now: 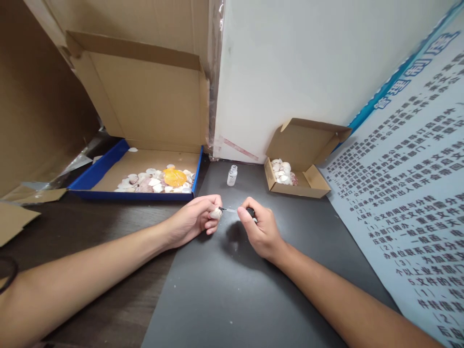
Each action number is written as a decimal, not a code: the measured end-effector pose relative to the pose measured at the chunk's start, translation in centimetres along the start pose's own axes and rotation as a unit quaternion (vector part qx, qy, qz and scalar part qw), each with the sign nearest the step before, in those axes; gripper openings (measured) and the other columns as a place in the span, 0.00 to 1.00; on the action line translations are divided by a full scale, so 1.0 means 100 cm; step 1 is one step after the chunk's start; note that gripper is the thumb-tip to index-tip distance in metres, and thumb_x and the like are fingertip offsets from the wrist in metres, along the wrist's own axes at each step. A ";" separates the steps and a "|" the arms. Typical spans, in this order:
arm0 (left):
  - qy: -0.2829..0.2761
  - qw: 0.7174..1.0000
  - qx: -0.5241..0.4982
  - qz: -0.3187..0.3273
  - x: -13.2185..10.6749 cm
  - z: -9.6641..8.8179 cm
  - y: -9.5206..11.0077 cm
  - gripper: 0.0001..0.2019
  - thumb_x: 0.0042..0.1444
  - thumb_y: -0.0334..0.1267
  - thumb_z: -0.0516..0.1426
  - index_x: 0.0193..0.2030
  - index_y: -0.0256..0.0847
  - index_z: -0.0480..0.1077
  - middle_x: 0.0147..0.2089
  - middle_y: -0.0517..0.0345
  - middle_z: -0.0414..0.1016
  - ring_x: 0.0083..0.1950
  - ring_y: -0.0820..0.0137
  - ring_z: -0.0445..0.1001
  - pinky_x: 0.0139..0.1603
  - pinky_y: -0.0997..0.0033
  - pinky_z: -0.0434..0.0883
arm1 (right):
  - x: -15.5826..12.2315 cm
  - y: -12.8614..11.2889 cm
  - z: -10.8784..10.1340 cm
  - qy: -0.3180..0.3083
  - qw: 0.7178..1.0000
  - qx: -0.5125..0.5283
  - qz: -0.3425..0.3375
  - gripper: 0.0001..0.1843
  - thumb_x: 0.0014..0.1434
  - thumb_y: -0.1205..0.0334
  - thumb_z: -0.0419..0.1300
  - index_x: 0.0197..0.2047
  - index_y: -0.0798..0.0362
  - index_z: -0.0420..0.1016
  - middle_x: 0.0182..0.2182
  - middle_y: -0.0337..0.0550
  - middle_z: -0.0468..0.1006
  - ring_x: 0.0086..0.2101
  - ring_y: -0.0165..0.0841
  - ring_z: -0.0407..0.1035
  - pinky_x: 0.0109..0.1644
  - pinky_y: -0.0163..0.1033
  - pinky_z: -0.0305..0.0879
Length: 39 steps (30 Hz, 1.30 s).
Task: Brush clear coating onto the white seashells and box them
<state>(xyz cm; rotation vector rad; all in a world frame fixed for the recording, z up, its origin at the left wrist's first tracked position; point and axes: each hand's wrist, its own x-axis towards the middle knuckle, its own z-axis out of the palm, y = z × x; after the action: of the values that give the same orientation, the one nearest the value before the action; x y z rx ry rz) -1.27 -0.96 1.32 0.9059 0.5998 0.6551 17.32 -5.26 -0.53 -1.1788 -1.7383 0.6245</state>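
Note:
Between the fingers of my left hand (197, 217) is a small whitish seashell (216, 213). My right hand (263, 232) is closed round the black cap of a brush applicator (251, 211). The applicator's thin stem points left, and its dark tip meets the shell's edge or lies right beside it. Just beyond my hands a small clear glass bottle (232, 176) stands upright without its cap. Part of the cap is hidden by my right fingers.
At the back left an open blue-edged cardboard box (134, 196) holds many shells and an orange piece (175, 177). A smaller open box (300, 191) with white shells stands at the back right. A printed sheet (406, 203) lines the right side.

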 end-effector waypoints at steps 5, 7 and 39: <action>0.008 1.000 -0.005 0.000 0.000 0.001 0.001 0.07 0.51 0.28 0.53 0.24 0.38 0.59 0.21 0.66 0.53 0.20 0.79 0.54 0.22 0.79 0.59 | 0.000 0.000 0.000 0.002 1.000 -0.008 -0.005 0.18 0.66 0.57 0.51 0.25 0.51 0.55 0.19 0.31 0.54 0.21 0.25 0.50 0.26 0.33 0.47; 0.007 1.000 -0.002 0.000 0.000 0.001 0.001 0.07 0.51 0.28 0.53 0.25 0.38 0.59 0.21 0.66 0.54 0.21 0.79 0.55 0.22 0.79 0.59 | 0.000 0.000 0.000 0.003 1.000 0.009 -0.007 0.16 0.66 0.57 0.51 0.27 0.51 0.57 0.19 0.30 0.55 0.21 0.25 0.50 0.25 0.32 0.48; 0.002 0.999 0.022 0.028 0.001 0.000 -0.003 0.06 0.54 0.36 0.59 0.33 0.38 0.66 0.21 0.68 0.61 0.18 0.81 0.56 0.20 0.76 0.67 | 0.001 -0.002 0.001 0.058 0.998 0.004 0.015 0.16 0.66 0.55 0.52 0.27 0.51 0.60 0.18 0.30 0.55 0.20 0.25 0.51 0.25 0.32 0.49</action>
<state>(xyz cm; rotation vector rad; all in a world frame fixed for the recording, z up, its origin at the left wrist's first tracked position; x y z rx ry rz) -1.10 -1.01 1.08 0.9660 0.5961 0.6966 17.16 -5.27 -0.33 -1.2145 -1.6229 0.5689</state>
